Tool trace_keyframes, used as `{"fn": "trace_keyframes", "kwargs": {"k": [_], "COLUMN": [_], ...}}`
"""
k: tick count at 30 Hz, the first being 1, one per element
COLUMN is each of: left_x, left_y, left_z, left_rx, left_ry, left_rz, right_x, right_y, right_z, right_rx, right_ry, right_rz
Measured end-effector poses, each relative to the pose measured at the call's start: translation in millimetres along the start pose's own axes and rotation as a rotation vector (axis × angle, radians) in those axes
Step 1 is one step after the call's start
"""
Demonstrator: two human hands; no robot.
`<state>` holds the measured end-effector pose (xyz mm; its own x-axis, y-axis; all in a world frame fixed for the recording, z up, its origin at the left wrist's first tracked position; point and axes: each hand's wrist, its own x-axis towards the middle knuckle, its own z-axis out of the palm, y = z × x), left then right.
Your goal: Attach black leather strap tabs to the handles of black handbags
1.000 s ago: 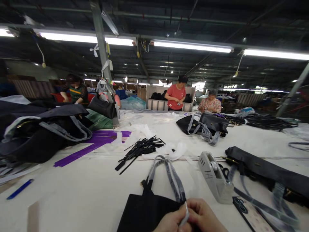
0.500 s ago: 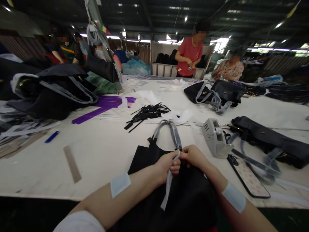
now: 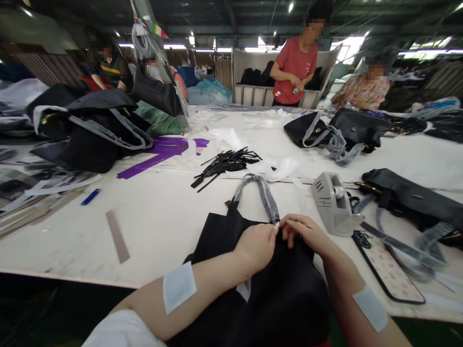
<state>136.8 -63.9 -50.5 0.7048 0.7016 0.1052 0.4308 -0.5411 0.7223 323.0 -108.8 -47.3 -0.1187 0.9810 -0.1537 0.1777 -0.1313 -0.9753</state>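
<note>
A black bag [image 3: 231,236] lies on the white table [image 3: 159,217] in front of me, its wrapped grey handle [image 3: 262,190] looping away from me. My left hand [image 3: 257,246] and my right hand [image 3: 303,232] meet at the base of that handle. Both are closed in a pinch on a thin white strip [image 3: 277,224] of wrapping at the handle's end. A loose end of white strip [image 3: 244,290] hangs below my left wrist over the bag.
A grey tape dispenser [image 3: 334,205] stands right of the bag, with a phone [image 3: 388,267] nearer me. Black straps [image 3: 226,164] lie in a pile beyond. Other black bags [image 3: 90,130] sit left and right [image 3: 408,200]. Several people work at the far side.
The view dropped from the ceiling toward the table, bringing my arms into sight. My hands stayed pinched at the handle's base; the hanging white strip now shows shorter.
</note>
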Motion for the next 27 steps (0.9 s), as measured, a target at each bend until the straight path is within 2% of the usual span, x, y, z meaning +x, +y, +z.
{"fn": "trace_keyframes", "kwargs": {"k": [2,6,10,14,20,24,27], "left_x": [-6.0,-14.2,-15.9,-15.9,-14.0,-10.1,-5.9], "left_y": [5.4,18.2,22.9,22.1,21.6,18.6,15.7], "left_z": [0.8,2.9,7.1,9.9,5.9,-3.4,-9.8], "left_rx": [0.229,0.632,0.830,0.837,0.782,0.644,0.415], "left_ry": [-0.001,-0.078,-0.072,-0.062,-0.065,-0.072,-0.032], "left_rz": [0.043,0.063,0.111,0.119,0.095,0.046,0.012], "right_x": [-0.2,-0.1,0.6,1.0,-1.6,-4.6,-6.4], "right_y": [0.1,-0.8,-1.0,-1.0,-2.6,-2.6,-2.8], "right_z": [0.8,8.1,15.6,17.1,14.9,15.2,15.8], "right_rx": [0.036,-0.002,-0.069,-0.069,-0.072,-0.092,-0.102], "right_ry": [0.020,0.061,0.090,0.136,0.135,0.133,0.111], "right_rz": [-0.007,-0.006,0.030,0.069,0.065,0.000,-0.050]}}
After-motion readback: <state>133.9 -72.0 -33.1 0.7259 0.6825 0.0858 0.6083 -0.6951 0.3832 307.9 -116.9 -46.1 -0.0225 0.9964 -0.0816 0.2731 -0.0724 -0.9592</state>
